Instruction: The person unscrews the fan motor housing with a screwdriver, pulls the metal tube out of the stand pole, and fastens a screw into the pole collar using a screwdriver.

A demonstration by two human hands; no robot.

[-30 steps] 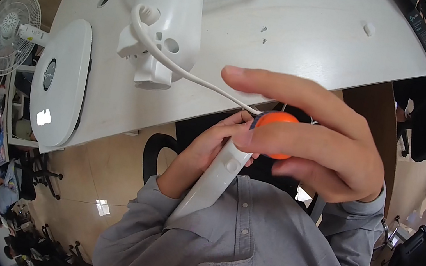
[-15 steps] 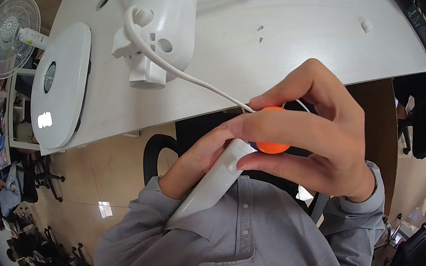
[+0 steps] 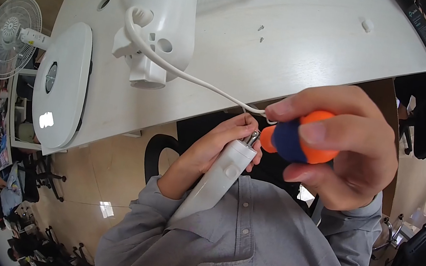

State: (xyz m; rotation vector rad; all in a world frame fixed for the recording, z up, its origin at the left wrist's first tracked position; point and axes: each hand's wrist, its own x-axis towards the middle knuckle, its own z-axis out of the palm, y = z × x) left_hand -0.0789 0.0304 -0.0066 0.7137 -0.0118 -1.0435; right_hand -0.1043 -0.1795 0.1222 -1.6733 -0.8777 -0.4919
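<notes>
An orange and dark blue screwdriver handle [image 3: 303, 138] sits between the fingers and thumb of my right hand [image 3: 356, 147], at the upper end of a white tube [image 3: 215, 182]. Metal parts show at that end of the tube. My left hand [image 3: 220, 143] is wrapped round the tube from behind; its lower end rests against the grey shirt. A white cord [image 3: 194, 79] runs from the white fan body [image 3: 167, 22] on the table towards my hands. The screwdriver's tip is not clearly visible.
A white round base [image 3: 62, 83] stands at the left edge of the white table [image 3: 300, 28]. Two small screws [image 3: 261, 28] and a small white piece [image 3: 367, 25] lie on top. Another fan [image 3: 12, 35] stands beyond. Chairs and other people are at both sides.
My right hand has drawn back to the right and turned, with the screwdriver handle now showing its blue band. The tube's end and the metal parts have come into view.
</notes>
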